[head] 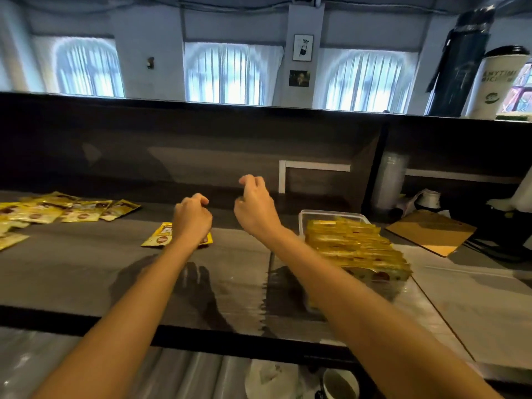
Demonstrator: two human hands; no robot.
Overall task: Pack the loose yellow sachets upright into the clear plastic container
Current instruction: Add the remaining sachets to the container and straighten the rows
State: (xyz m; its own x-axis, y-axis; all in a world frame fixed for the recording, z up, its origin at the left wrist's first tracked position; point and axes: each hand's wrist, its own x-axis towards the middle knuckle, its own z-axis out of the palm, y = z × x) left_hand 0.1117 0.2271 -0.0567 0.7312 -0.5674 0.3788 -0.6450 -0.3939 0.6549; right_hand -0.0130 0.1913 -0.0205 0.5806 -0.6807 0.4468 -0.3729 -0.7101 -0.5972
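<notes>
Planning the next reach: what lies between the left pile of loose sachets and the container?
Head view: between the pile and the container, a few sachets under the left hand, then the empty right hand.

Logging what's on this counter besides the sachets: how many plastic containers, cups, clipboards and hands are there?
Containers: 1
Cups: 1
Clipboards: 1
Hands: 2, left hand and right hand
Total: 5

A clear plastic container point(305, 217) stands at the right, packed with yellow sachets point(354, 249) on edge. A loose heap point(66, 210) lies flat at far left, and a few sachets point(161, 236) lie mid-counter.
</notes>
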